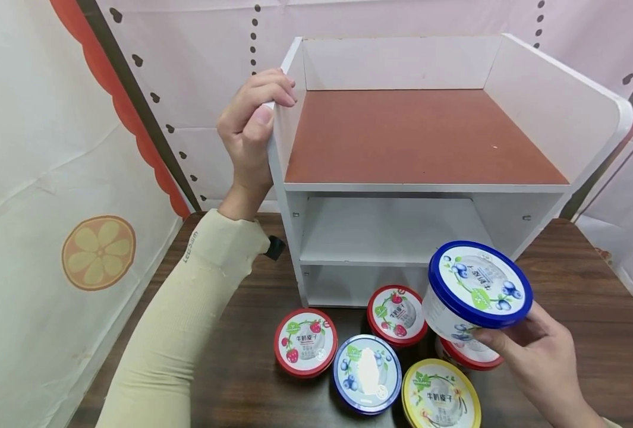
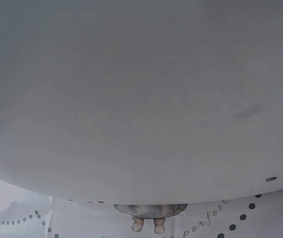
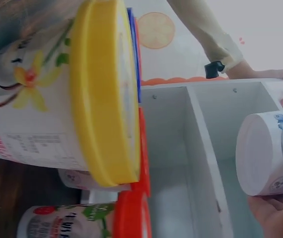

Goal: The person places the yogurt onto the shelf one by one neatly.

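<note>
My right hand grips a white tub with a blue lid, its lid printed with blueberries. The tub is held tilted above the other tubs, in front of the shelf unit. In the right wrist view the tub's base faces the camera, with fingertips beneath it. My left hand grips the upper edge of the white shelf unit's left side panel, fingers over the edge and thumb on the front. The left wrist view is mostly filled by a pale panel.
On the dark wooden table before the unit stand several tubs: red-lidded ones, a blue-lidded one and a yellow-lidded one. The unit has a brown top board and a middle shelf. Printed cloth hangs behind.
</note>
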`<action>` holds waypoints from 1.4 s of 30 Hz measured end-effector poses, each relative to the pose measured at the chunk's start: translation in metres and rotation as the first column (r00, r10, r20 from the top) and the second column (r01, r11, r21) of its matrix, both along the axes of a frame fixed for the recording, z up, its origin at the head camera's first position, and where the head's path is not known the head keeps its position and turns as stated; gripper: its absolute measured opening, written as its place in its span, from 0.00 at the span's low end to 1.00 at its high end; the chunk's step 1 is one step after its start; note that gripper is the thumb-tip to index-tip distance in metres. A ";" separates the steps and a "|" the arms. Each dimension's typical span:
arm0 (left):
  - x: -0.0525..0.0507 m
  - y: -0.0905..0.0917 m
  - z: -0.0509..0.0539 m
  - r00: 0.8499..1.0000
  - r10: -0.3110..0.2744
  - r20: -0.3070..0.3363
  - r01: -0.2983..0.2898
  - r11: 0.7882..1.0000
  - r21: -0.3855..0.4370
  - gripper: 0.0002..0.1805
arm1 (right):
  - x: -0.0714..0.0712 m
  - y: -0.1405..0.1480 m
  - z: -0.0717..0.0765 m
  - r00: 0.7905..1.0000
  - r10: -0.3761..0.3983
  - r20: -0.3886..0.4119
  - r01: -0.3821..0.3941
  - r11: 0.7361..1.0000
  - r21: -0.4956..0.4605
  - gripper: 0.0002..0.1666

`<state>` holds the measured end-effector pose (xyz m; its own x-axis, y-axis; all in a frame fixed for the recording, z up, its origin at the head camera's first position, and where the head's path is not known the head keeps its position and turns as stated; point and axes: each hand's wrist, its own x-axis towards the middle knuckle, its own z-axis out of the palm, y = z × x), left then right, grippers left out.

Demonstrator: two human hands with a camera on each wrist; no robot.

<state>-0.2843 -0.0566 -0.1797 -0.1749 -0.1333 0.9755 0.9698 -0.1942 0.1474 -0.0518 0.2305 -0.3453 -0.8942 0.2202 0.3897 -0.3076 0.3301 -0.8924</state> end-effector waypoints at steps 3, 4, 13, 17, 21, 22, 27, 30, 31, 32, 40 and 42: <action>0.000 0.000 0.000 1.000 -0.002 0.004 0.002 1.000 0.004 0.19 | -0.001 0.000 0.005 1.000 0.004 0.003 -0.004 0.998 0.055 0.35; 0.000 0.000 0.000 1.000 -0.003 0.005 0.003 1.000 0.005 0.19 | -0.001 -0.001 0.006 1.000 0.007 0.006 -0.007 0.997 0.072 0.35; 0.002 0.002 0.001 1.000 -0.004 0.009 0.004 1.000 0.009 0.19 | -0.003 0.000 0.008 0.998 0.061 0.004 -0.062 0.997 0.048 0.34; 0.003 0.002 0.001 1.000 -0.009 0.000 0.009 1.000 0.013 0.19 | -0.003 0.002 0.009 0.996 0.085 -0.021 -0.084 0.994 0.069 0.34; 0.004 0.002 0.002 1.000 -0.014 -0.010 0.014 1.000 0.017 0.19 | -0.003 0.003 0.014 0.991 0.124 -0.057 -0.121 0.991 0.056 0.34; 0.004 0.002 0.002 1.000 -0.015 -0.009 0.015 1.000 0.019 0.19 | -0.002 0.003 0.015 0.989 0.133 -0.066 -0.130 0.990 0.051 0.34; 0.003 0.003 0.001 1.000 -0.016 -0.004 0.017 1.000 0.018 0.19 | -0.004 0.003 0.019 0.975 0.179 -0.128 -0.185 0.982 -0.033 0.35; 0.002 0.002 0.001 1.000 -0.015 -0.001 0.015 1.000 0.014 0.19 | -0.006 0.002 0.022 0.964 0.204 -0.173 -0.221 0.972 -0.084 0.37; 0.001 0.002 0.000 1.000 -0.015 -0.001 0.015 1.000 0.013 0.19 | -0.007 0.001 0.023 0.961 0.209 -0.183 -0.229 0.969 -0.096 0.37; 0.001 0.002 0.000 1.000 -0.014 0.000 0.014 1.000 0.011 0.19 | -0.007 0.001 0.024 0.959 0.212 -0.190 -0.235 0.966 -0.108 0.37; 0.000 0.001 0.000 1.000 -0.007 0.000 0.007 1.000 0.008 0.19 | -0.009 -0.008 0.037 0.976 0.155 -0.153 -0.175 0.977 -0.122 0.40; 0.001 0.001 0.000 1.000 -0.007 0.000 0.007 1.000 0.008 0.19 | -0.009 -0.009 0.039 0.976 0.150 -0.160 -0.170 0.978 -0.122 0.41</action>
